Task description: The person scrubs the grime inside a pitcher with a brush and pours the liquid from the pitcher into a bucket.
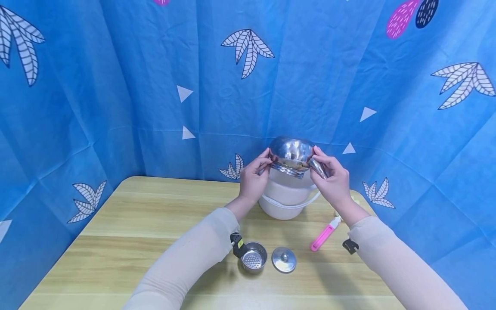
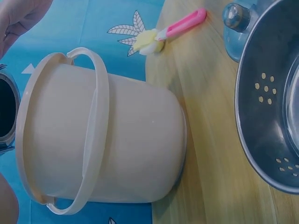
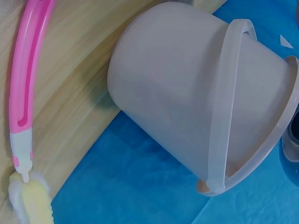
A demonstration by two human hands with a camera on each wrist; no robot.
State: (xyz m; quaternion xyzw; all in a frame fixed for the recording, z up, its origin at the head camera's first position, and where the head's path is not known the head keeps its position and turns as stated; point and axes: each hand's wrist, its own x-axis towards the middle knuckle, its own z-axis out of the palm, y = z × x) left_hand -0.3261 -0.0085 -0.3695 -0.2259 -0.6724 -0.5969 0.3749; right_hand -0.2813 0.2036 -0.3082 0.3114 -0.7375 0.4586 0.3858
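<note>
A shiny stainless-steel teapot (image 1: 292, 155) is held bottom up, mouth facing down and slightly tilted, over a white bucket (image 1: 283, 210). My left hand (image 1: 253, 176) grips its left side near the rim with fingers and thumb. On the other side, my right hand (image 1: 335, 178) holds it beside a metal part (image 1: 318, 168) that sticks out to the right. Only a slice of the teapot's dark mouth (image 2: 6, 109) shows at the edge of the left wrist view. The bucket stands upright, its handle (image 2: 96, 135) hanging down outside the wall.
Nearer on the wooden table (image 1: 155, 224) are a perforated metal strainer (image 1: 253, 257) and a round metal lid (image 1: 284, 259). A pink-handled sponge brush (image 1: 325, 234) lies right of the bucket. Blue patterned curtain (image 1: 162, 107) encloses the table's back and sides.
</note>
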